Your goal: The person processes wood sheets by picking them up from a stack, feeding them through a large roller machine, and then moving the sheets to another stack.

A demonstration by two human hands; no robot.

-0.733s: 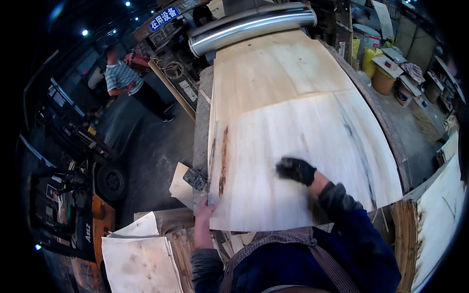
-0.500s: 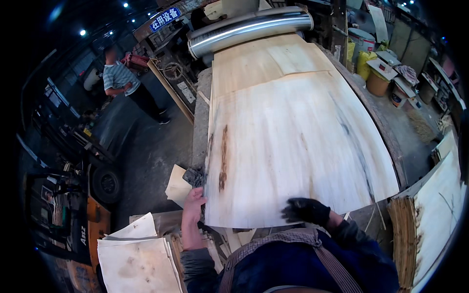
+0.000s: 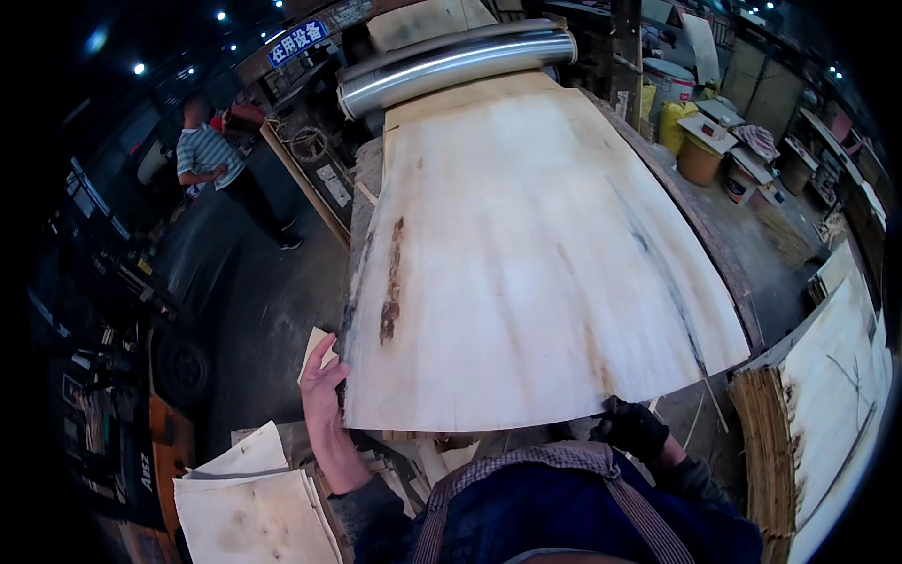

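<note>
A large pale wood veneer sheet (image 3: 507,263) with brown and dark streaks lies over the bench in front of me. Its far end reaches close to a shiny metal roller (image 3: 460,68), on top of another veneer sheet (image 3: 442,105) that shows only as a strip. Bare, my left hand (image 3: 324,383) is at the sheet's near left corner, fingers raised and apart beside the edge. My right hand (image 3: 634,429), in a black glove, grips the near edge right of the middle; some fingers are hidden.
Stacked veneer pieces (image 3: 258,512) are at lower left, and a thick veneer stack (image 3: 766,451) stands at right. A person in a striped shirt (image 3: 211,155) stands beyond the bench at left, near an orange forklift (image 3: 172,451). Buckets and a yellow bag (image 3: 674,127) line the right.
The top veneer sheet has slid away from me toward the roller, covering most of the sheet below. My right hand went from lying on its surface to its near edge. My left hand's fingers have spread.
</note>
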